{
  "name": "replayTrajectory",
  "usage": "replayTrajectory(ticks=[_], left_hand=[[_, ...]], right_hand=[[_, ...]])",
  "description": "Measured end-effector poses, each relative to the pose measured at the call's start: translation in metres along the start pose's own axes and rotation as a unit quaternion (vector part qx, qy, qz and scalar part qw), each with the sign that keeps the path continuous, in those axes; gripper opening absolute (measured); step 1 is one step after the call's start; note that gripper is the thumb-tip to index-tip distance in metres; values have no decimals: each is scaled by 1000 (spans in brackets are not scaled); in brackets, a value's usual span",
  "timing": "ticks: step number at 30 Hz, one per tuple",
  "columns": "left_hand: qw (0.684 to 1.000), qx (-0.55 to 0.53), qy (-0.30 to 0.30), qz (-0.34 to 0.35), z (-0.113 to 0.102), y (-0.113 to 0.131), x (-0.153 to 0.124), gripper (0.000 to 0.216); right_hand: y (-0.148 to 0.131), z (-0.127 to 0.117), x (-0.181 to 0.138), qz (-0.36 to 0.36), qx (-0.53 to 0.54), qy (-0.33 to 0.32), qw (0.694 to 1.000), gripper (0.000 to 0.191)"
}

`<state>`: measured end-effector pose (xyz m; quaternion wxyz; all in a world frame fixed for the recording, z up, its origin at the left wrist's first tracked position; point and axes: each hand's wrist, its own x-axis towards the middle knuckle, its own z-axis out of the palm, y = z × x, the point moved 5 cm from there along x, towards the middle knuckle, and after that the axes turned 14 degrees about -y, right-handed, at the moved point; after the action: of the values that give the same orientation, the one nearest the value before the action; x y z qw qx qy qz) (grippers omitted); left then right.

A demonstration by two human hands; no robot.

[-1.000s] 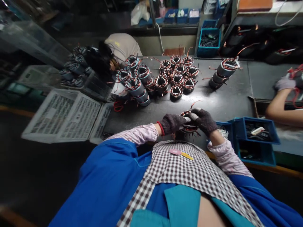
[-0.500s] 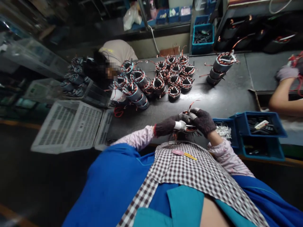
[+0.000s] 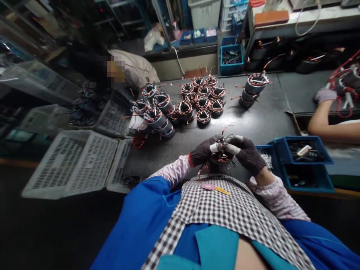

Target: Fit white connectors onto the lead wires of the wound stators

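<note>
A: Head view: your left hand point(image 3: 201, 152) and right hand point(image 3: 247, 152) (both gloved) stay clamped on 1 wound stator point(image 3: 221, 156) at the table's point(image 3: 261, 120) near edge.

B: Since 1 second ago you've drawn it closer; your taped fingertips point(image 3: 215, 147) now pinch its top wires.

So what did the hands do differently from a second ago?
Not much. The left hand and right hand keep hold of the same wound coil at the table edge. The white-taped fingertips have closed in together over the top of the coil; before, they sat further apart. The coils farther back and the blue bins lie as before; only the camera tilted.
</note>
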<state>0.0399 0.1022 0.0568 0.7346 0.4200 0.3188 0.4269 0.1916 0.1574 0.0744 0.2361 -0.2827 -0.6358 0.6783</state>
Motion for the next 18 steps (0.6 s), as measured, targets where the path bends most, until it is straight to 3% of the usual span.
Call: replayTrajectory(ticks=[2,4,6,9,11,15,18], left_hand=[[998,54,41,19,-6,1,-2,67],[978,199,53,10,-4,-1,-2,67],[916,398,13,-53,9,-11,1,66],[785,600,-8,-154,31,-29,7,56],[734,654,-11,-183,40,-35,11,50],[704,680,-40,-202,39,-31,12,50],[693,680,-84,-227,31,-24,16,52]], right_hand=[[11,-19,-14,-10,9,107,994,36],[27,-33,-27,-19,21,217,976,38],[44,-38,-30,-23,17,281,959,41],[58,-35,-8,-31,-28,296,954,39],[58,-33,16,-43,-78,288,953,36],[55,-34,49,-18,-125,238,963,31],[66,-50,35,-15,-32,252,967,33]])
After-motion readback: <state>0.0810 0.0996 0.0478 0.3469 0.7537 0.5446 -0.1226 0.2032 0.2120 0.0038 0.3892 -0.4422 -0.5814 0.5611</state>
